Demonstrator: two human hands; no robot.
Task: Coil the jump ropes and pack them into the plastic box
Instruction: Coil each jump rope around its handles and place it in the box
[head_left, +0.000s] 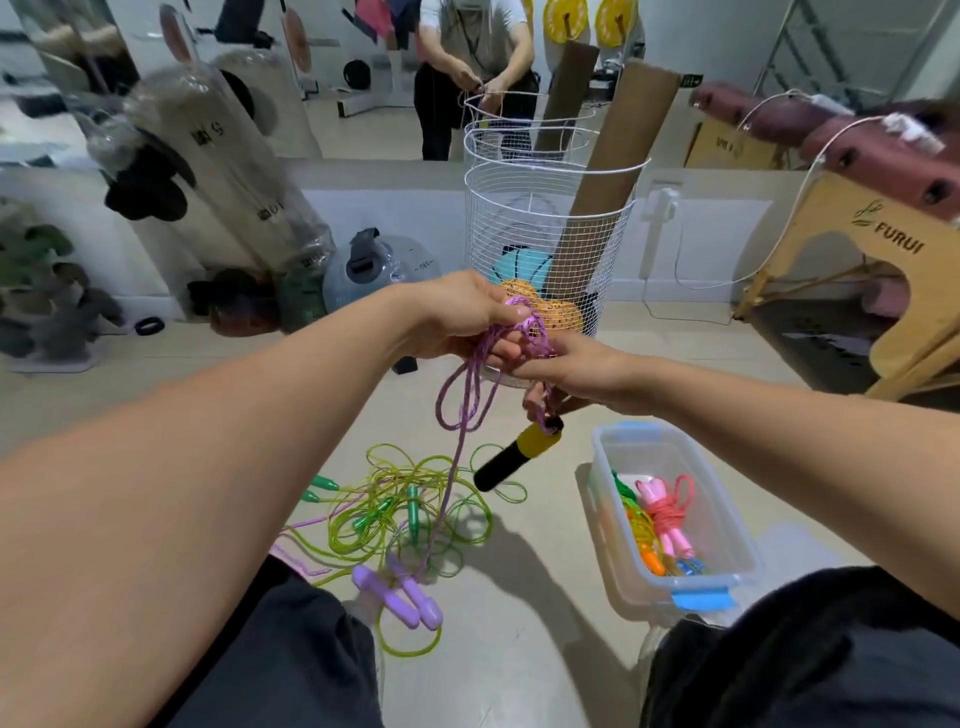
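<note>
Purple rope (470, 384) — grip perhaps hidden by fingers (511, 349)

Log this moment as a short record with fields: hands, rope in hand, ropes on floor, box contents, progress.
left hand: left hand grips loops of the purple rope
right hand: right hand pinches the same rope beside it
hanging: black and yellow handle dangles below the hands
floor: green ropes lie tangled; purple handles near the knees
box: plastic box, lid off, holds pink rope and an orange one
progress: purple rope partly coiled, not packed
</note>
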